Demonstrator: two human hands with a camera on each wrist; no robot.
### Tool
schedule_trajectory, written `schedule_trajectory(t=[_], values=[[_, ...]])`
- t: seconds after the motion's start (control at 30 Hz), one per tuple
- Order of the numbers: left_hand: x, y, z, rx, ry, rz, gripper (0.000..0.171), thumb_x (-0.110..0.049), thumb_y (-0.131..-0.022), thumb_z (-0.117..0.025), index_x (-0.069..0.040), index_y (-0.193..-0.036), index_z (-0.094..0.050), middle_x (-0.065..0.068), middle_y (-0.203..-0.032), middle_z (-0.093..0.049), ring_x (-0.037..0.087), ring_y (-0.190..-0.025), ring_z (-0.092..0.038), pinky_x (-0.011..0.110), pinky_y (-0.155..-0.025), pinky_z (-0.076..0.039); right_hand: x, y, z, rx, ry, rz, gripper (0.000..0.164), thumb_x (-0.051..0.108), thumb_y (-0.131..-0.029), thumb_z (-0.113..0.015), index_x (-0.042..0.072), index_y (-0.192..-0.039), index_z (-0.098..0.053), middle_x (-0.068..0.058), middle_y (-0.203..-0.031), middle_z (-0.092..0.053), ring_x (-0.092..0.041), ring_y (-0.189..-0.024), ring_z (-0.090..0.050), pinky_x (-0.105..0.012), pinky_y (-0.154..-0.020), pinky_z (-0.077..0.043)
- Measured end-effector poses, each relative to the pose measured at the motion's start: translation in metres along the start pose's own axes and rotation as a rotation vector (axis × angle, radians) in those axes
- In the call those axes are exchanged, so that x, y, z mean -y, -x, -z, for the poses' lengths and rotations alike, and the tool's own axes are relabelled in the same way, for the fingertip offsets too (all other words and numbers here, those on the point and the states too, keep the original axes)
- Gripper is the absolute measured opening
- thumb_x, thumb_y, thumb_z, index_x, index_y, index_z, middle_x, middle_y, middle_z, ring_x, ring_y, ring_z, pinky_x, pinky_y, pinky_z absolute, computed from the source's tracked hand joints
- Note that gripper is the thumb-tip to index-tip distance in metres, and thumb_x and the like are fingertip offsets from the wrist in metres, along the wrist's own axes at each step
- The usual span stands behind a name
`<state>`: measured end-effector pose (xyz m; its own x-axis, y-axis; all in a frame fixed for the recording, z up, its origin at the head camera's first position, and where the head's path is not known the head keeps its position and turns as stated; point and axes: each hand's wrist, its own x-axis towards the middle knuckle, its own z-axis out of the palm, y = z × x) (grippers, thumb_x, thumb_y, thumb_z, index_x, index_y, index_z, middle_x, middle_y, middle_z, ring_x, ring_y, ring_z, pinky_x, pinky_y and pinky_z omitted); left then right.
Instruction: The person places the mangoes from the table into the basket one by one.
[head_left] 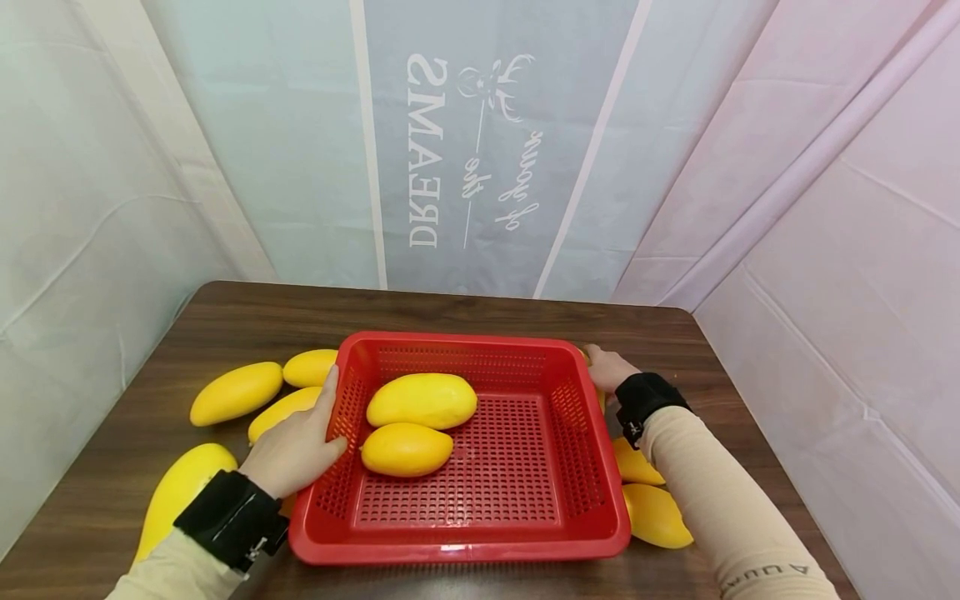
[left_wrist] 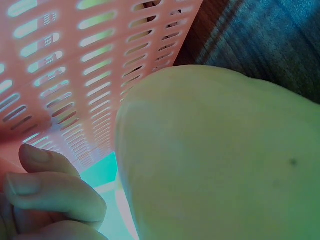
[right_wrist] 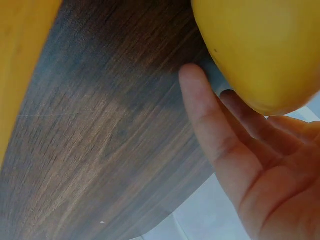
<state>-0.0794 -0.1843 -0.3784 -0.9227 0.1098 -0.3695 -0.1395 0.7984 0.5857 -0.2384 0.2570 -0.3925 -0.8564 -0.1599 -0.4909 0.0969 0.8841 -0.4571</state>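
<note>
A red plastic basket (head_left: 457, 552) with perforated walls stands on the table, two yellow mangoes (head_left: 422, 400) lying in its left half. My left hand (head_left: 296, 442) holds its left rim, thumb over the inner side. In the left wrist view, bent fingers (left_wrist: 60, 192) show beside the slotted wall, close to a large mango (left_wrist: 220, 155). At the basket's back right corner is my right hand (head_left: 611, 369), partly hidden by the rim. The right wrist view shows its thumb extended beside a mango (right_wrist: 260, 50), other fingers partly behind that fruit.
Several mangoes (head_left: 237, 393) lie left of the basket, one of them (head_left: 183, 492) near my left wrist. More mangoes (head_left: 656, 517) rest to the right, beside my right forearm. The brown wooden table (head_left: 247, 312) ends at a printed curtain (head_left: 480, 167) behind.
</note>
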Motion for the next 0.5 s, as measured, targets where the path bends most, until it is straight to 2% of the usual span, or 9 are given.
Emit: schedule_trajectory(t=[0.2,0.5], values=[[-0.0009,0.0004,0.0003,0.003,0.005,0.001,0.104,-0.017,-0.091,-0.063,-0.026,-0.158,0.016,0.008,-0.088,-0.067,0.014,-0.06,-0.066,0.034,-0.055,-0.058,-0.0013,-0.0023,-0.0023,0.018,-0.039,-0.035,0.073,0.032,-0.099,-0.05,-0.001,-0.155,-0.017,-0.033,-0.13,-0.053,-0.025,-0.08,-0.068,-0.04,-0.058,-0.061],[-0.0002,0.0004,0.0004,0.004,0.006,0.004,0.104,-0.017,-0.091,-0.063,-0.026,-0.158,0.016,0.009,-0.089,-0.066,0.014,-0.06,-0.066,0.034,-0.055,-0.058,-0.0043,-0.0082,-0.0029,0.05,-0.082,-0.028,0.07,0.031,-0.1,-0.048,-0.001,-0.155,-0.018,-0.032,-0.129,-0.054,-0.023,-0.071,-0.069,-0.04,-0.059,-0.061]])
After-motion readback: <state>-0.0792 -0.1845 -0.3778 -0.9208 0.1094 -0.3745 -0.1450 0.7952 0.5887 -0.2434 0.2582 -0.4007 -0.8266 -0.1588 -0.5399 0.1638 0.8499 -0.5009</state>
